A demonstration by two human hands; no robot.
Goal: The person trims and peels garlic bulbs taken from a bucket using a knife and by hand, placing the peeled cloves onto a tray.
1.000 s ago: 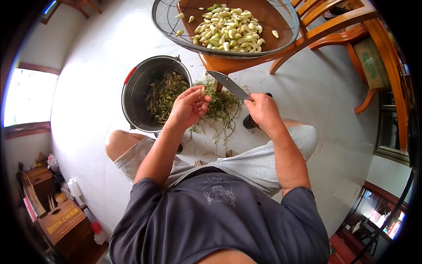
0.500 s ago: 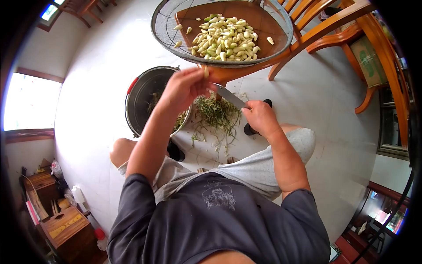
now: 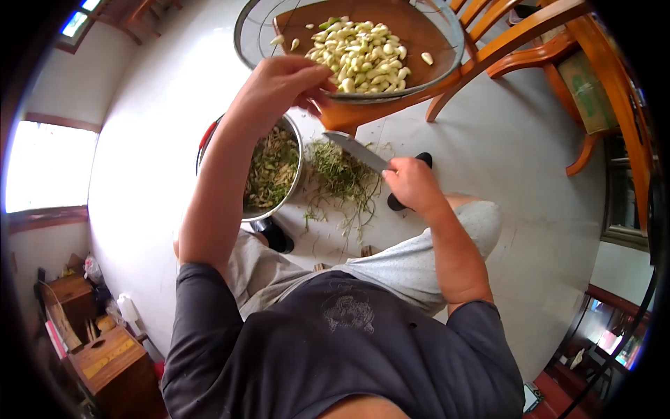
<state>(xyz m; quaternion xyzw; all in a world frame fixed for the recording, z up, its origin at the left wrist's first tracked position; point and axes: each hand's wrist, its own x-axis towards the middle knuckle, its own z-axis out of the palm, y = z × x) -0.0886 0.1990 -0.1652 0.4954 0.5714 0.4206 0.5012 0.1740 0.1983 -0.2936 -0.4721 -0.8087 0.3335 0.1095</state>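
My left hand (image 3: 289, 85) is at the near left rim of a round mesh sieve (image 3: 434, 82), its fingers bent over the edge close to the pile; whether a clove is between them is hidden. Pale garlic-like cloves (image 3: 363, 56) are heaped in the sieve, with a few lying apart. My right hand (image 3: 413, 183) grips a knife (image 3: 357, 150), its blade pointing up and left below the sieve. Beneath my left forearm stands a metal bucket (image 3: 299, 174) holding green and brown scraps (image 3: 272, 167).
The sieve rests on a wooden chair (image 3: 342, 115). Stringy green trimmings (image 3: 342, 174) lie on the floor between bucket and my right foot. Another wooden chair (image 3: 586, 91) with a cardboard piece is at the right. Wooden boxes (image 3: 108, 356) stand at the lower left.
My left hand has moved up from above the bucket to the sieve's rim. The bucket's opening now shows more of its scraps. My right hand and the knife have barely moved.
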